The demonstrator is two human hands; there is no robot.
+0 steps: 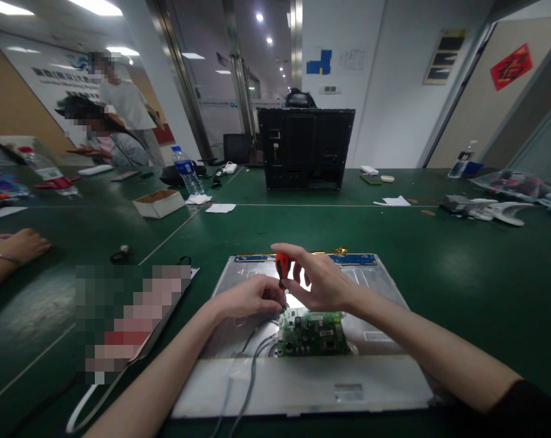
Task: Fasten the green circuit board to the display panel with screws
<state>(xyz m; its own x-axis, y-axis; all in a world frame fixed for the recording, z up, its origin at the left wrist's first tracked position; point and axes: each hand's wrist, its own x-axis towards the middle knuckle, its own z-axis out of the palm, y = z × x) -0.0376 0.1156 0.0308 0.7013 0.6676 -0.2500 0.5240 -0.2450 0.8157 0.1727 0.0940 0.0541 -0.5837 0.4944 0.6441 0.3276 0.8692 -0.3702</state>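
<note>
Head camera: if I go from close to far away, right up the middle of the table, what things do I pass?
Grey cables → green circuit board → right hand holding the orange screwdriver → blue strip at the metal panel's far edge → black monitor casing.

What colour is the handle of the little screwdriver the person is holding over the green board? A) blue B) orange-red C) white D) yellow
B: the right hand holds a screwdriver with an orange-red handle, its tip pointing down at the green circuit board next to the left hand.
</note>
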